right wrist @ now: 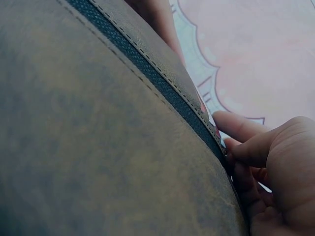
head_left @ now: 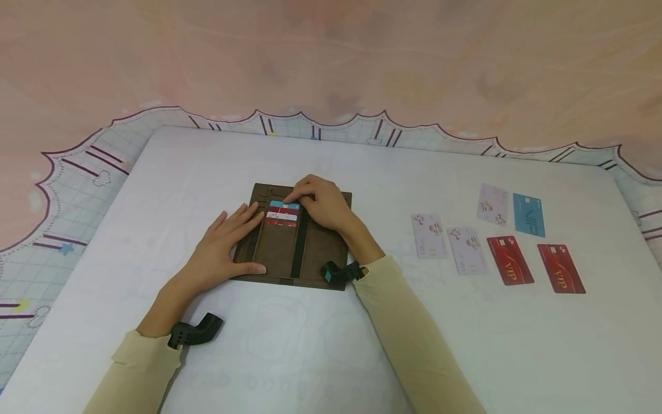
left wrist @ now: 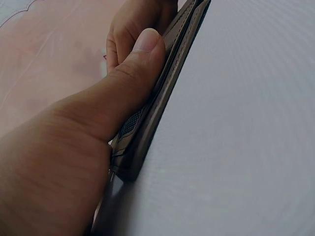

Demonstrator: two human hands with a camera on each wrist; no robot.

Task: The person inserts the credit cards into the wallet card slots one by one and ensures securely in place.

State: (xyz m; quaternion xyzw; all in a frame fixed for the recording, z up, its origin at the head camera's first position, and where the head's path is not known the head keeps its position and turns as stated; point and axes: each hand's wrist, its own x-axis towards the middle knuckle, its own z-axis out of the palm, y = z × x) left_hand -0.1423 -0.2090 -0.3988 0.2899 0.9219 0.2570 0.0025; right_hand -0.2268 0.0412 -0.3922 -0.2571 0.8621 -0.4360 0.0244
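A brown wallet (head_left: pixel 323 247) lies opened flat on the white tabletop. In its middle panel several cards overlap in stepped slots, a blue card (head_left: pixel 277 203) topmost, with red and white ones below. My left hand (head_left: pixel 225 248) rests spread on the wallet's left part, fingertips beside the cards and thumb along the near edge; the left wrist view shows that thumb (left wrist: pixel 133 73) on the edge. My right hand (head_left: pixel 326 204) is over the upper right part, index fingertip pressing at the blue card's top edge. In the right wrist view the thumb and index finger (right wrist: pixel 241 128) are near the card edges.
To the right lie two red VIP cards (head_left: pixel 510 260), another blue card (head_left: pixel 528 215) and three pale cards (head_left: pixel 428 236). A scalloped, patterned cloth border (head_left: pixel 341 131) runs along the table's far side. Black wrist cameras (head_left: pixel 196 330) sit on both wrists.
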